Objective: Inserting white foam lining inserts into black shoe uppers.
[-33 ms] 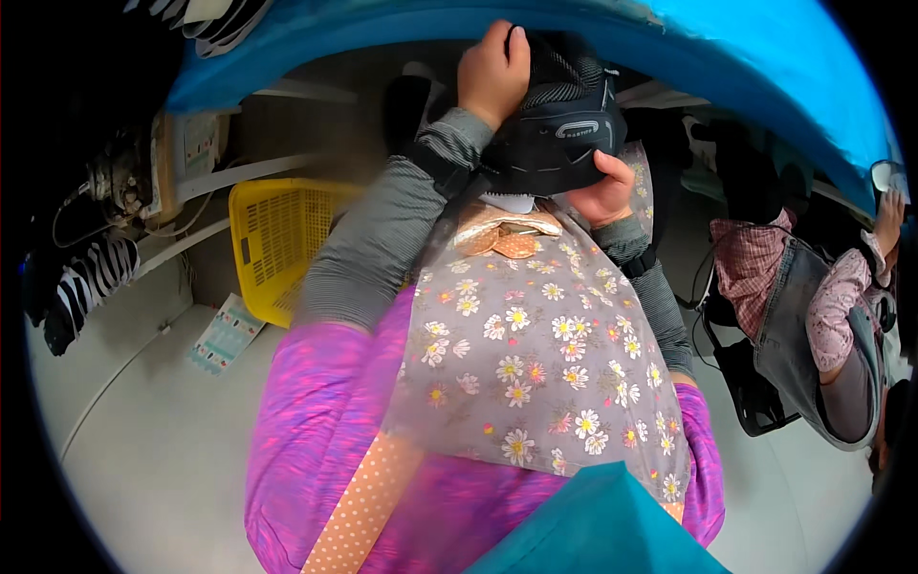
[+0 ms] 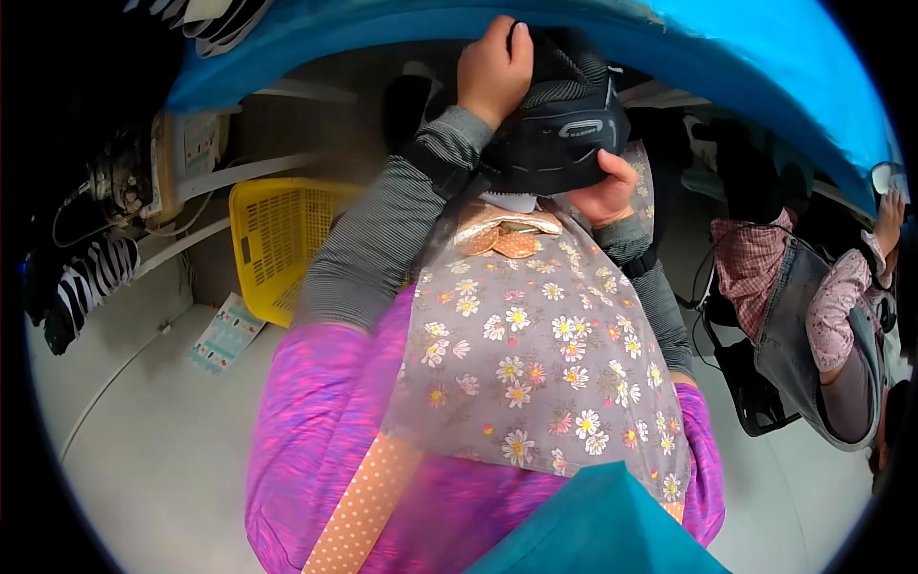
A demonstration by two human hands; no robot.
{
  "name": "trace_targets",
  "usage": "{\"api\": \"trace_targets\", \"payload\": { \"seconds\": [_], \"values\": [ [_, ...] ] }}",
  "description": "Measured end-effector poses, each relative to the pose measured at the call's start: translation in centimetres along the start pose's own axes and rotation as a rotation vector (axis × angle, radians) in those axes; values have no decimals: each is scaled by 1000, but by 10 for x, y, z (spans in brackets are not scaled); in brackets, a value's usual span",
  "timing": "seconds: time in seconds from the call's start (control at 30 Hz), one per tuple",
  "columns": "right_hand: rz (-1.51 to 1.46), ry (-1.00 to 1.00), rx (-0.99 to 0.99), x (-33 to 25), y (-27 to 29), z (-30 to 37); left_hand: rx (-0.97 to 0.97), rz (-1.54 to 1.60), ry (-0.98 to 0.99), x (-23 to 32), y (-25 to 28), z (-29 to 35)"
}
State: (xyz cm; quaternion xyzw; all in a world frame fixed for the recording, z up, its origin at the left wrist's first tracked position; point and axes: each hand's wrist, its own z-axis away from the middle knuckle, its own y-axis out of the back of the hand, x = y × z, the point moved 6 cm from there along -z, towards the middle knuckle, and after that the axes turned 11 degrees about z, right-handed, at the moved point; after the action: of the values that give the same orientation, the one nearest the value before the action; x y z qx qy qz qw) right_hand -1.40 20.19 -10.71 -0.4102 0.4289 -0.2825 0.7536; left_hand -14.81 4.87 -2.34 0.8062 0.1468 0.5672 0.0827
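Note:
A black padded fabric piece (image 2: 555, 153), bag-like in shape, is held up over my lap near the blue table edge; its exact kind cannot be told. It has finely striped grey panels and a pale looped emblem on its front. My left hand (image 2: 494, 72) is closed at its upper left, thumb and fingers pinching a dark edge or strap. On the lower right side, my right hand (image 2: 604, 194) grips it with the thumb on the front; the other fingers are partly hidden behind. Beneath lies my grey daisy-print apron (image 2: 535, 364).
A blue covered table (image 2: 755, 48) curves across the top. Left stands a yellow basket (image 2: 260, 249), with a printed sheet (image 2: 228, 335) on the floor. Striped black-and-white pieces (image 2: 96, 277) hang farther left. Another person's sleeved arm (image 2: 834, 316) and a chair (image 2: 755, 383) are at the right.
The black piece has tilted and shifted very slightly right, my right thumb moving with it. My left hand has risen a touch, keeping its pinch.

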Motion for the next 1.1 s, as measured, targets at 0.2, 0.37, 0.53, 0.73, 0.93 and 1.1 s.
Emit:
{"api": "trace_targets", "payload": {
  "seconds": [0.2, 0.37, 0.53, 0.73, 0.93, 1.1],
  "values": [
    [-111, 3, 36, 7, 12, -3, -51, -104, 54, -20, -10, 8],
    [-141, -25, 5, 12, 16, -6, 67, 13, 37, -40, -16, 14],
    [-264, -42, -130, 15, 26, -9, 30, 62, 82, -48, -25, 15],
    [-196, 38, -1, 2, 2, -5, 23, -42, 11, -33, -21, 12],
    [-120, 73, -4, -11, -10, 0, 42, -4, -20, -8, -12, 7],
    [-116, 73, 52, -4, 5, -4, 46, -21, -4, -23, -20, 22]
  ]
}}
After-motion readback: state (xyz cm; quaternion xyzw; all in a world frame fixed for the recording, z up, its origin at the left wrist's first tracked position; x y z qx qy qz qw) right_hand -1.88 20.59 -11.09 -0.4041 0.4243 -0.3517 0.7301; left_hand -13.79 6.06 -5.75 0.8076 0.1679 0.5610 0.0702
